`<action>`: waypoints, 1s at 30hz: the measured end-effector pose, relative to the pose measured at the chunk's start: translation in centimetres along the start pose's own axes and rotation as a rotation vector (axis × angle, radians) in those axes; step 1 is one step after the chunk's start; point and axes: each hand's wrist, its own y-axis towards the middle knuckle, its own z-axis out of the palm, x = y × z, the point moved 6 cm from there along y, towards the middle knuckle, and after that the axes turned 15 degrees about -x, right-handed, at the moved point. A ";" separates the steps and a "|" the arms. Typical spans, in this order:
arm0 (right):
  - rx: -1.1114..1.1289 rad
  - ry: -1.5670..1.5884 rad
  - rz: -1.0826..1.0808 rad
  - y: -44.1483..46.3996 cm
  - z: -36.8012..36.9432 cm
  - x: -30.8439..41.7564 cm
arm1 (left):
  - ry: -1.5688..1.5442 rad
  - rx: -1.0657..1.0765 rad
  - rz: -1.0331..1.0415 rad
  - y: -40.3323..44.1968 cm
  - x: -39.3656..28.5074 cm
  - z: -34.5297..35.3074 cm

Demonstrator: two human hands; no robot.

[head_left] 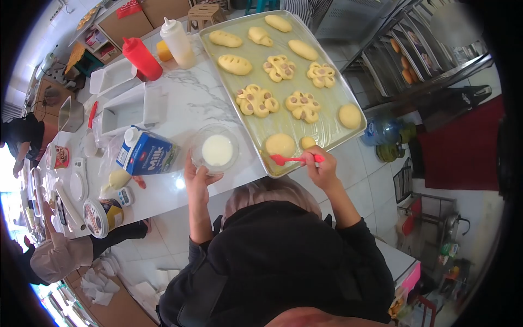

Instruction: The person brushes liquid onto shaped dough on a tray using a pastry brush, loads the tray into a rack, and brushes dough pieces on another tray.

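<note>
My right hand (322, 170) is closed around the handle of a red pastry brush (294, 159). The brush head touches the lower edge of a round dough piece (280, 145), beside a small dough ball (308, 142). Fingers of my left hand (199, 177) grip the rim of a clear bowl (235, 143) with white liquid (217, 150) in it. Under the brush lies a large metal tray (253, 143), its surface greasy and shiny. It carries several raw dough shapes, among them flower-shaped dough (257, 101) with brown pieces, slashed ovals (235, 65) and a round bun (349, 116).
Left of the bowl stands a blue milk carton (150, 152). Farther back are loaf pans (124, 111), a red squeeze bottle (143, 59) and a white one (177, 44). A tray rack (403, 52) stands at right. Another person (60, 256) is at the far left.
</note>
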 end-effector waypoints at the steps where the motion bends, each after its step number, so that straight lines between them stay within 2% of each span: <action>1: 0.003 -0.028 -0.067 0.0 -0.8 0.3 | 0.000 -0.003 0.002 0.0 -0.1 0.0; 4: -0.059 -0.054 -0.094 0.6 -4.1 0.3 | 0.019 0.029 -0.016 -0.2 -0.3 0.3; 8: -0.372 0.025 -0.047 3.0 -9.4 -0.5 | 0.064 0.127 -0.012 -1.2 -0.9 1.8; 11: -0.645 0.426 0.220 5.2 -11.8 -1.3 | 0.091 0.181 -0.003 -2.8 -1.4 4.2; 14: -0.611 0.621 0.303 7.3 -11.4 -1.2 | 0.045 0.257 -0.026 -4.7 -1.2 7.8; 19: -0.238 0.576 0.331 9.4 -8.7 -1.9 | 0.005 0.314 -0.054 -7.3 1.5 14.0; 24: -0.037 0.503 0.305 10.2 -9.6 -5.9 | -0.023 0.253 -0.093 -9.4 3.9 19.6; 30: 0.024 0.533 0.302 11.7 -11.7 -10.9 | -0.085 0.143 -0.041 -10.9 5.6 24.2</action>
